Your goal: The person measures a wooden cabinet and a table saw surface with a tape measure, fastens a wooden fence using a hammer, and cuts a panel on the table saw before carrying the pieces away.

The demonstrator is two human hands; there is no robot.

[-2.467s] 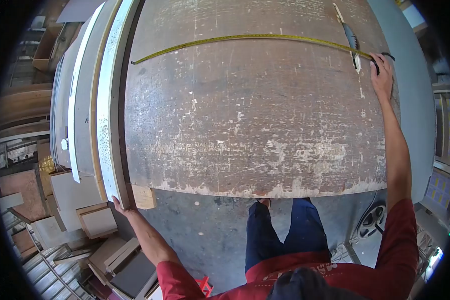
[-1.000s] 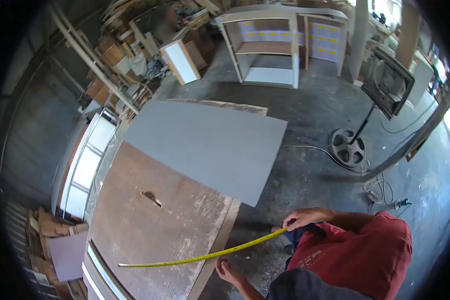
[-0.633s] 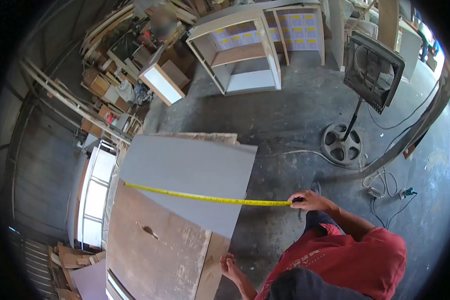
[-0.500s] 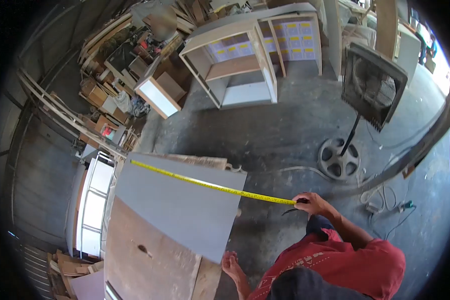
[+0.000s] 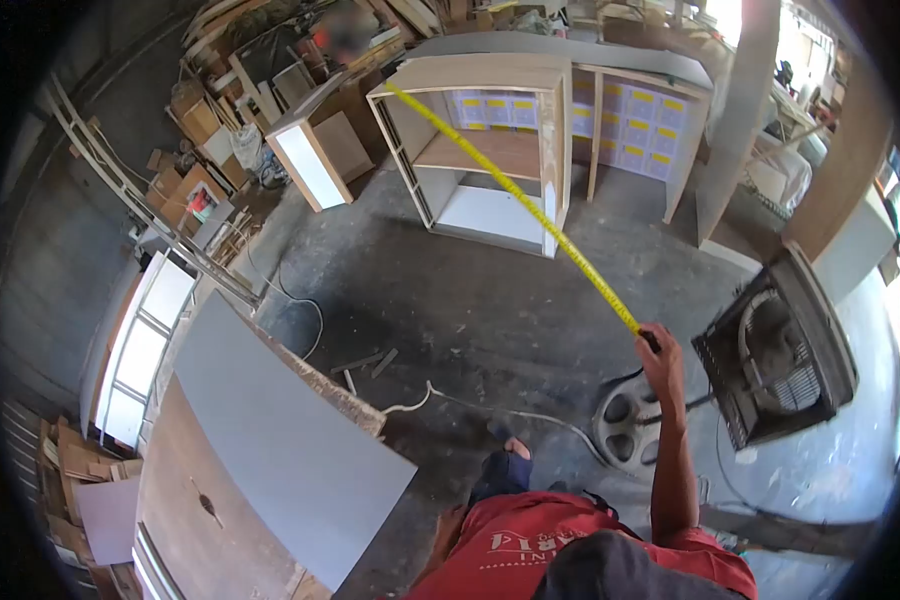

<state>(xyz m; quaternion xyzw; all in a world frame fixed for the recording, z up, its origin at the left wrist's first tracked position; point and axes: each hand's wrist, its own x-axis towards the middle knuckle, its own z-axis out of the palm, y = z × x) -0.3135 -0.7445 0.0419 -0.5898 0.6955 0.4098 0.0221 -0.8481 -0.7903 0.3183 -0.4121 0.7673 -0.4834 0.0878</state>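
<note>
A yellow tape measure point(image 5: 515, 192) stretches out from my right hand point(image 5: 660, 352), whose fingers are wrapped round its dark case. The blade slants up and left, and its far end shows in front of the top left corner of an open wooden cabinet point(image 5: 490, 75). Whether it touches the cabinet I cannot tell. My left hand point(image 5: 448, 525) hangs low beside my body, partly hidden by the red shirt, near the right corner of a grey panel point(image 5: 280, 430). Under that panel lies a worn brown board point(image 5: 185, 470) with a slot in it.
A fan point(image 5: 775, 345) on a round base stands at the right. A pale cable point(image 5: 510, 410) crosses the floor. Small strips lie near the panel. Behind are a small cabinet point(image 5: 310, 165), shelving units, a wooden post point(image 5: 845, 180) and piled scraps. A blurred person is at the top.
My right hand has moved right and up, swinging the extended tape from over the grey panel to in front of the cabinet. My left hand has dropped to my side. The view has turned.
</note>
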